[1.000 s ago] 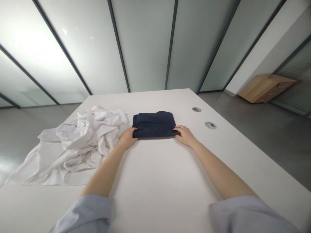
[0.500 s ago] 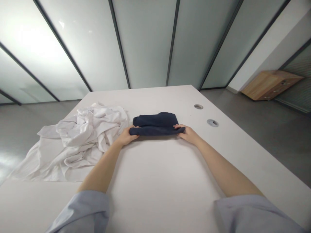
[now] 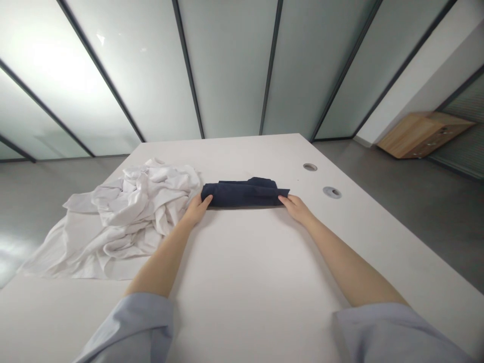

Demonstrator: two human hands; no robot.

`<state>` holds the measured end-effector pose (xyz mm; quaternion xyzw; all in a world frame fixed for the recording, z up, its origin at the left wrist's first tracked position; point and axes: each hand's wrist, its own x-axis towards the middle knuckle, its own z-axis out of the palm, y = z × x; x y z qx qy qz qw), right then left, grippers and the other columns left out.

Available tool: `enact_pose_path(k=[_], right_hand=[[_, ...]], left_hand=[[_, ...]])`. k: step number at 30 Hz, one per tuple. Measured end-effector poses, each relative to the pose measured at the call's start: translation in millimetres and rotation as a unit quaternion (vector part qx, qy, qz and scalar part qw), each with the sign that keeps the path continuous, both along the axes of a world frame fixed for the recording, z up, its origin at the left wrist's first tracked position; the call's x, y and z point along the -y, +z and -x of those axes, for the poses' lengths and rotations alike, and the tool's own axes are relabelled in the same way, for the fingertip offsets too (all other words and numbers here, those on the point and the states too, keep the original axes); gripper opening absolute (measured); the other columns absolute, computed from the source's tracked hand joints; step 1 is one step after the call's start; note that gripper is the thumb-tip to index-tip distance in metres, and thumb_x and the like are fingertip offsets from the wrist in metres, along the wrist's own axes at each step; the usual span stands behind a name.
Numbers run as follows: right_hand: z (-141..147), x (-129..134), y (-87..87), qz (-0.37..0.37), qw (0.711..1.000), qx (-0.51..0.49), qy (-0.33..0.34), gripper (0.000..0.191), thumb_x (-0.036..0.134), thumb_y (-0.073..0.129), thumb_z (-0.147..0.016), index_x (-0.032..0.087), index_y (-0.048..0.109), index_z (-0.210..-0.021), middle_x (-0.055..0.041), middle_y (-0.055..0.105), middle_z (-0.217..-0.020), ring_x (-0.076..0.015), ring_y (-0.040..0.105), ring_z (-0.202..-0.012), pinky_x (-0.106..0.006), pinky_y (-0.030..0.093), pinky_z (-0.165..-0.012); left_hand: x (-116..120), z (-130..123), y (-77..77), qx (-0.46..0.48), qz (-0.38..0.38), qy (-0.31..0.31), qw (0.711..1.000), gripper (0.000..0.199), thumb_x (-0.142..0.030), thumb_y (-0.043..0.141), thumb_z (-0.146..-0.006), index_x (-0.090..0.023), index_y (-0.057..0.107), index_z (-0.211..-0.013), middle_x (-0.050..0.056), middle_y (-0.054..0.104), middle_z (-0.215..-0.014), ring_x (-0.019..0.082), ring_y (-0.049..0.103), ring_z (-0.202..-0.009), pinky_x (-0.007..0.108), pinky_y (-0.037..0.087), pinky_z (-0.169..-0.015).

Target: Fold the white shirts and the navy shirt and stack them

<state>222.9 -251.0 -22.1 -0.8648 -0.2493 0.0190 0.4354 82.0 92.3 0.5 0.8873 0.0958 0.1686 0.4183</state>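
Observation:
A dark navy folded cloth [image 3: 245,195], possibly a garment, lies crosswise on the white table [image 3: 242,282]. Its near part is turned over in a thick band, and a bit of the far layer shows behind. My left hand [image 3: 197,206] grips the left end, thumb on the near face and the other fingers mostly hidden behind. At the right end, my right hand [image 3: 297,206] pinches the lower corner, its fingertips partly covered by the fabric.
A crumpled heap of white cloth [image 3: 143,212] lies to the left, close to my left hand. Two round cable holes, a far grommet [image 3: 310,167] and a nearer grommet [image 3: 332,192], sit at the right. Beyond the table are frosted glass panels [image 3: 230,70] and a wooden cabinet [image 3: 419,135].
Both hands have turned the near edge of the navy cloth up and away from me, so the front band looks taller and covers more of the far layer.

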Motion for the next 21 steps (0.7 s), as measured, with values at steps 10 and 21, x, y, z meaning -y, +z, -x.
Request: enact_pose_path(k=[10,21], right_hand=[[9,-14,4.7,0.077,0.988,0.114,-0.076,0.050,0.062,0.028,-0.092,0.024,0.041,-0.061,-0.0027,0.052,-0.056,-0.0195,0.049,-0.057,-0.029,0.035,-0.057],[5,-15,0.4,0.177,0.969,0.121,-0.126,0.043,0.051,0.041,-0.091,0.024,0.051,-0.059,-0.0037,0.057,-0.057,-0.0194,0.052,-0.057,-0.029,0.030,-0.053]], left_hand=[[13,-7,-0.9,-0.073,-0.141,0.145,0.977,0.032,-0.035,0.032,-0.096,-0.017,0.058,-0.097,0.013,0.068,-0.091,0.028,0.065,-0.092,0.039,0.049,-0.083],[23,-2,5.7,-0.096,-0.218,0.206,0.949,0.039,-0.031,0.042,-0.091,-0.015,0.050,-0.125,0.011,0.069,-0.087,0.029,0.067,-0.089,0.039,0.049,-0.081]])
